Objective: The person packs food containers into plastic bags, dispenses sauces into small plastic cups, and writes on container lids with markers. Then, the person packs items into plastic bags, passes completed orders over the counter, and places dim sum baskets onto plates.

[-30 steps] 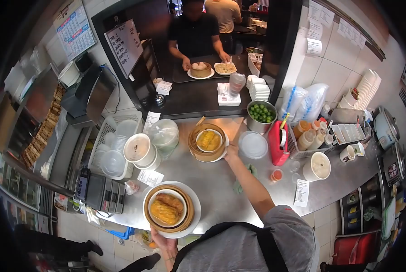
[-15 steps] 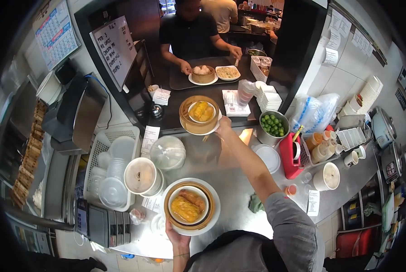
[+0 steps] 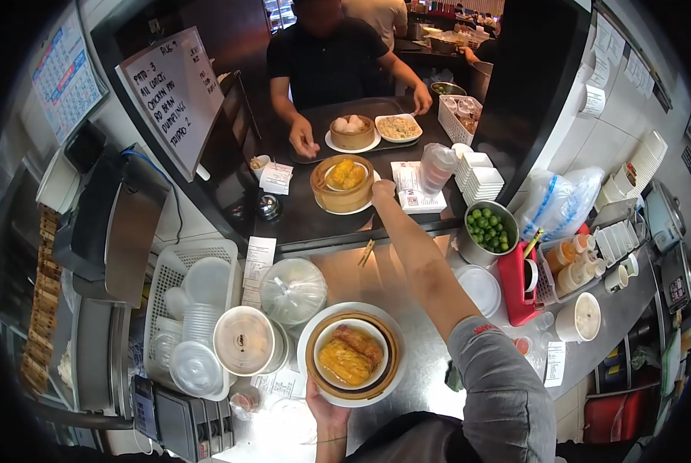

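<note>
My left hand (image 3: 328, 410) grips a white plate (image 3: 399, 363) from below at its near left. On this plate stands a round bamboo steamer (image 3: 399, 376), with a white bowl of yellow-brown rolls (image 3: 351, 356) in broth inside. Stretched forward over the dark ledge, my right hand (image 3: 383, 190) is closed on the right rim of a second white plate (image 3: 338, 211). It carries another bamboo steamer (image 3: 344, 201) with a small bowl of yellow food (image 3: 345, 175). Whether that plate rests fully on the ledge I cannot tell.
Across the ledge (image 3: 284, 220), a person's hand (image 3: 304, 139) hovers near a tray with a steamer of buns (image 3: 352, 133) and a rice dish (image 3: 398, 128). A pot of limes (image 3: 487, 231), a tub basket (image 3: 156, 309), lidded tubs (image 3: 245, 341) and a wooden clip (image 3: 367, 253) are around.
My right hand has carried its plate forward, onto or just over the ledge. The other person's hands have come away from the tray dishes. The wooden clip shows more fully.
</note>
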Demonstrator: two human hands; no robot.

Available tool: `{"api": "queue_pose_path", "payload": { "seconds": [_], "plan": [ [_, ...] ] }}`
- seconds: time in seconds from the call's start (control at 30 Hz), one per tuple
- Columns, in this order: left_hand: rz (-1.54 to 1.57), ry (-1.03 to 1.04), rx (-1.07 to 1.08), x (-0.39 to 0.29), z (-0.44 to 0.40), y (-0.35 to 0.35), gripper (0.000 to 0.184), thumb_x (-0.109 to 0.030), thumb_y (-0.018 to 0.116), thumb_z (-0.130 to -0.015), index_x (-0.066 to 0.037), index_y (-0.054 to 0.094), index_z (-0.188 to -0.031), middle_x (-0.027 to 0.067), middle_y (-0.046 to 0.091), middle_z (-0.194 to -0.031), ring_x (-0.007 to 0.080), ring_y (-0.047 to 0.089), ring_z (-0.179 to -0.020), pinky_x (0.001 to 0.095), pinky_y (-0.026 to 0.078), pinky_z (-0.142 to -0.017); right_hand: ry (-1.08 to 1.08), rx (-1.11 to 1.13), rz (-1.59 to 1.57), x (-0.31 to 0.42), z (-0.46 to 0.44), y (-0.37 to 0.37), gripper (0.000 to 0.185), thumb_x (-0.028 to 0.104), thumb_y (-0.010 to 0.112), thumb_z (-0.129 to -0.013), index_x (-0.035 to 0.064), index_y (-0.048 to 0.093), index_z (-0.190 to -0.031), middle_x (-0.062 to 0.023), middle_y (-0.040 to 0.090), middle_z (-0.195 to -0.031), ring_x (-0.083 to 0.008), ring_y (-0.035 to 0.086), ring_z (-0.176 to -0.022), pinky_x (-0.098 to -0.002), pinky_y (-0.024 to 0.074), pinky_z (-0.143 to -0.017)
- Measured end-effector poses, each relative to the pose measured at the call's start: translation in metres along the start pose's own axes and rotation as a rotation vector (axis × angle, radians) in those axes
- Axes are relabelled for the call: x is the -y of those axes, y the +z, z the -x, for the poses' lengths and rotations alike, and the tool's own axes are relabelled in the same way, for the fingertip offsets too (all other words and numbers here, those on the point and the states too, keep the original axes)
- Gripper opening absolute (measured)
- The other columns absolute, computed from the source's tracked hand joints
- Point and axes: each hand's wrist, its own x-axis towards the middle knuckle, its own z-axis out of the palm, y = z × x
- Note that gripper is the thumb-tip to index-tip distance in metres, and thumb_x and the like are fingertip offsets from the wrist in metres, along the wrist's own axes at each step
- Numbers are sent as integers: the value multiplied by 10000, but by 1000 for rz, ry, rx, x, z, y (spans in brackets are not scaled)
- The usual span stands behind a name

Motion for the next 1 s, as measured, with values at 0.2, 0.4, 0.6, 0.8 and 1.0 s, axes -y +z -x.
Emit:
{"api": "queue_pose_path", "payload": {
  "seconds": [0.2, 0.4, 0.6, 0.8, 1.0],
  "plan": [
    [-6, -5, -14, 9, -26, 11, 434, -274, 352, -923, 2, 421, -1252, 156, 469, -1275, 295, 457, -1170, 430, 351, -1011, 37, 135, -168, -33, -127, 42, 255, 90, 441, -806, -22, 570, -996, -183, 588, -1006, -268, 592, -924, -343, 495, -733],
    [58, -44, 128, 31, -89, 9, 463, -348, 324, -948, -35, 398, -1281, 124, 443, -1307, 279, 422, -1205, 424, 325, -1033, 12, 516, -249, 22, -26, -29, 299, 34, 412, -811, 13, 507, -1093, -126, 590, -870, -244, 593, -819, -393, 471, -733],
    [51, 79, 160, 57, -177, 15, 491, -376, 334, -939, -53, 378, -1306, 118, 418, -1332, 289, 400, -1222, 436, 293, -1050, -264, 1059, -417, 96, 124, -230, 322, 116, 471, -902, 48, 482, -1217, -83, 478, -1260, -217, 478, -1155, -354, 382, -941],
    [48, 100, 182, 62, -248, 13, 515, -389, 351, -928, -45, 372, -1311, 124, 409, -1340, 298, 383, -1236, 461, 298, -1044, -529, 676, -531, 115, 216, -462, 270, 139, 483, -900, 20, 500, -1141, -144, 527, -1184, -235, 549, -1050, -386, 452, -894],
    [71, 184, 105, 64, -287, 13, 547, -424, 294, -940, -23, 373, -1304, 128, 410, -1339, 285, 392, -1231, 433, 306, -1047, -679, 155, -629, 99, 269, -621, 229, 198, 473, -918, 74, 502, -1108, -45, 599, -1008, -127, 590, -888, -319, 486, -803]
  ]
}}
